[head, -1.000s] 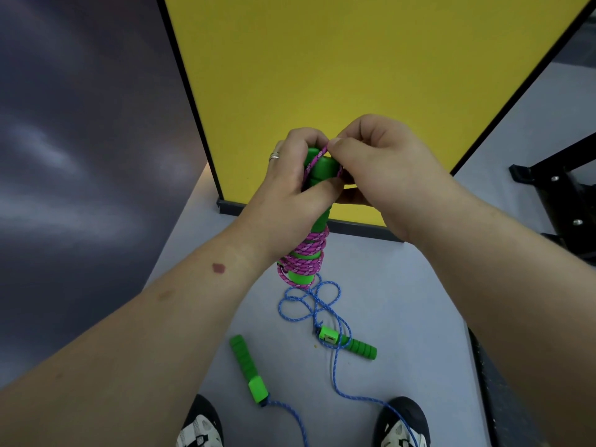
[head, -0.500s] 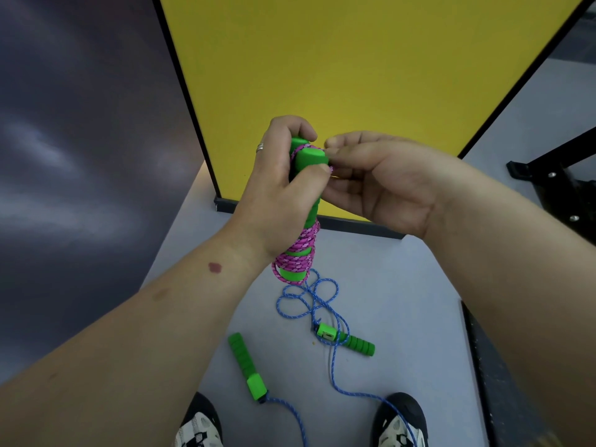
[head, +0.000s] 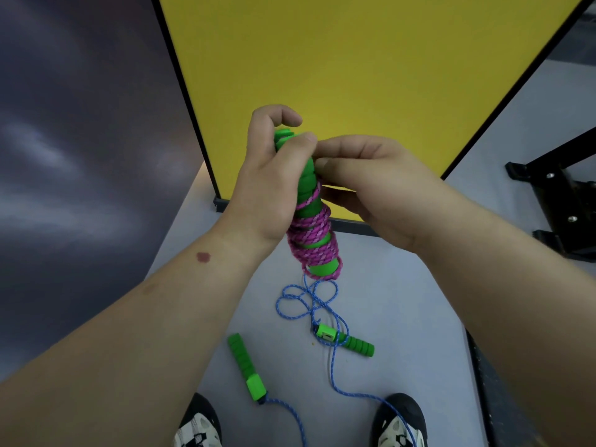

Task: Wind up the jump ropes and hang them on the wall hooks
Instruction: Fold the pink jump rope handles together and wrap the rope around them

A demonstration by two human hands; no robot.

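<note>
Before a yellow panel (head: 354, 59), the pink jump rope (head: 314, 240) is held in the air, wound in loose coils around its green handles (head: 306, 179). The bundle's long axis runs nearly upright, top tilted slightly left, lower end toward the floor (head: 387, 301). The left hand (head: 271, 185) grips the upper handles, thumb across them; the right hand (head: 364, 185) pinches at the cord just beside them. No writing is readable. Below, a blue jump rope (head: 309, 304) lies loose on the floor, its ribbed green handles (head: 246, 366) well apart.
</note>
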